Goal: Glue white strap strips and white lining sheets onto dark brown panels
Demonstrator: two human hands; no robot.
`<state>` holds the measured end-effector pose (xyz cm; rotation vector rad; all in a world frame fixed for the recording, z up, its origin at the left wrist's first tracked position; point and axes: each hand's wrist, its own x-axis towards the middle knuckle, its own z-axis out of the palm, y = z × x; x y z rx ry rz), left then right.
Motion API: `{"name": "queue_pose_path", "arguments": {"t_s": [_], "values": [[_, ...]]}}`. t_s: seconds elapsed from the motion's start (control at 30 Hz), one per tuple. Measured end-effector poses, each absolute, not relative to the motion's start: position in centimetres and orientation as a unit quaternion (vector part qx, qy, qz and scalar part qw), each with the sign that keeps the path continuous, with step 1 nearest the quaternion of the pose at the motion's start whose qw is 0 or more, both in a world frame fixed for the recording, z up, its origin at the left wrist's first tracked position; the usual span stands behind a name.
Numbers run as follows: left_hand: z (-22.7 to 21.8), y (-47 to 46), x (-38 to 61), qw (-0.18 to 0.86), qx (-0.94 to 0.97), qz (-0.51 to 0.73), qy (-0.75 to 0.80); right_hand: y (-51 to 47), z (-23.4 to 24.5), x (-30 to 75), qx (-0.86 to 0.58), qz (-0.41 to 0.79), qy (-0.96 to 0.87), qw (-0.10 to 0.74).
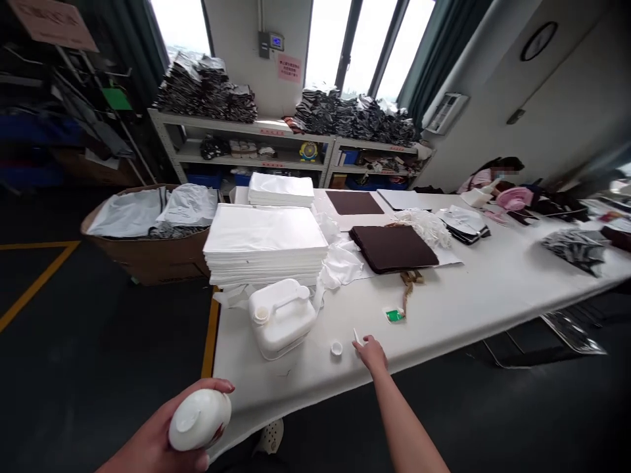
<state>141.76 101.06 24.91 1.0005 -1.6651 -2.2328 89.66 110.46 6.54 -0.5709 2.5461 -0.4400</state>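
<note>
My left hand [162,424] is wrapped round a white bottle [204,414] with a reddish mark on its side. It is held off the table's front left edge, with one rounded end facing me. Over the table my right hand [373,355] pinches a slim white pointed piece, like a nozzle tip [356,336], between thumb and fingers. A small white round cap [336,349] lies just left of that hand. Further left, a white plastic jug [290,322] with a moulded handle stands with its mouth uncapped.
Behind the jug rises a stack of white cloths [266,230]. Dark brown sheets [394,246] and a green-labelled packet [394,316] lie on the white table [473,289]. A cardboard box [148,259] stands at left. Another person [486,176] sits at the far right.
</note>
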Motion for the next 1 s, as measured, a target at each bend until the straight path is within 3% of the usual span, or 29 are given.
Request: {"name": "queue_pose_path", "arguments": {"t_s": [0.2, 0.43, 0.6, 0.8, 1.0], "values": [[27.8, 101.6, 139.9, 0.140, 0.311, -0.769, -0.541, 110.2, 7.8, 89.9, -0.167, -0.234, 0.920, 0.266], [30.2, 100.6, 138.9, 0.129, 0.293, -0.763, -0.562, 113.6, 12.5, 93.0, -0.070, -0.529, 0.789, 0.304], [30.5, 99.4, 137.9, 0.104, 0.259, -0.739, -0.613, 114.0, 20.0, 103.0, -0.076, -0.699, 0.618, 0.351], [30.9, 98.0, 136.5, 0.066, 0.194, -0.738, -0.642, 110.9, 31.1, 116.5, -0.272, -0.687, 0.532, 0.413], [32.1, 96.7, 136.7, 0.077, 0.130, -0.759, -0.634, 108.5, 34.3, 121.6, -0.296, -0.682, 0.519, 0.421]]}}
